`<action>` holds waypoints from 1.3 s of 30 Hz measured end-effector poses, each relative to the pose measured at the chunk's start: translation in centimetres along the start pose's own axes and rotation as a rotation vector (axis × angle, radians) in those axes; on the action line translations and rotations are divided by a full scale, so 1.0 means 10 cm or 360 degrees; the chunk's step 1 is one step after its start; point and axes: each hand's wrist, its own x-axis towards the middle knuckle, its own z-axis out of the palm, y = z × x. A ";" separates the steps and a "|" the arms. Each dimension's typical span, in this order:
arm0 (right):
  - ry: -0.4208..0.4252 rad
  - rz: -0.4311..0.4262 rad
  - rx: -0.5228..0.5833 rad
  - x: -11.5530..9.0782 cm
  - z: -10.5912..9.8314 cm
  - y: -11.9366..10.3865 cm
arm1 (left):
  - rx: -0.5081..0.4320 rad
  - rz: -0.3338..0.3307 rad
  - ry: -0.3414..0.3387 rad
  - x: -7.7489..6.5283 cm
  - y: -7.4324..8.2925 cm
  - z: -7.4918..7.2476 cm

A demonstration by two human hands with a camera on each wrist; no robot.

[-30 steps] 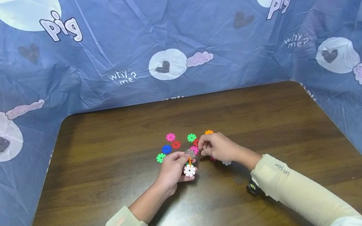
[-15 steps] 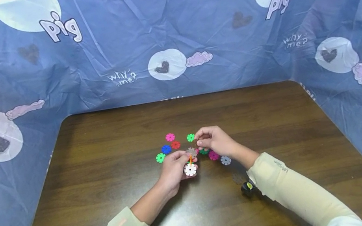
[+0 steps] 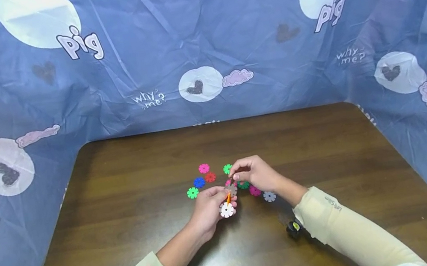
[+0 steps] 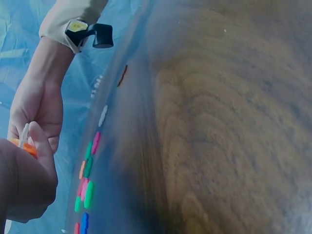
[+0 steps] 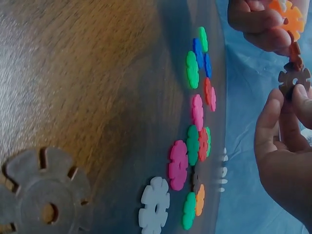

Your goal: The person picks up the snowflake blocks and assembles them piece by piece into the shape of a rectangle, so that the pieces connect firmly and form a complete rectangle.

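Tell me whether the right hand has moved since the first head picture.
Yes: in the head view the right hand has shifted slightly left and up the picture, judged against the magenta disc on the table, which it mostly covered before.

On the blue cloth (image 3: 195, 23) hanging around my table (image 3: 303, 137), I can read "pig" (image 3: 80, 43) twice in pale letters with dark outlines: once high above the table's far left corner, once high above its far right corner. "why me?" (image 3: 149, 99) appears three times in white on the same cloth: above the far edge, left of its middle; above the far right corner; and out past the left side. White letters behind the far edge are cut off, unreadable. My right sleeve (image 3: 355, 222), over the table's right half, carries dark lettering (image 3: 333, 201) too small to read surely.
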 end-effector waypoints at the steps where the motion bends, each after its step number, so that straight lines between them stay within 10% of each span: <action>1: 0.0020 -0.0001 0.0008 0.00 0.01 0.00 | -0.0012 0.0016 0.0005 -0.01 -0.01 0.01; 28: 0.0126 -0.0345 -0.0215 -0.01 0.14 -0.06 | -0.0161 0.0112 0.0164 -0.08 -0.10 0.10; 39: 0.0112 -0.0204 -0.0263 0.05 0.13 -0.09 | -0.0150 -0.0027 -0.0004 -0.01 0.06 0.06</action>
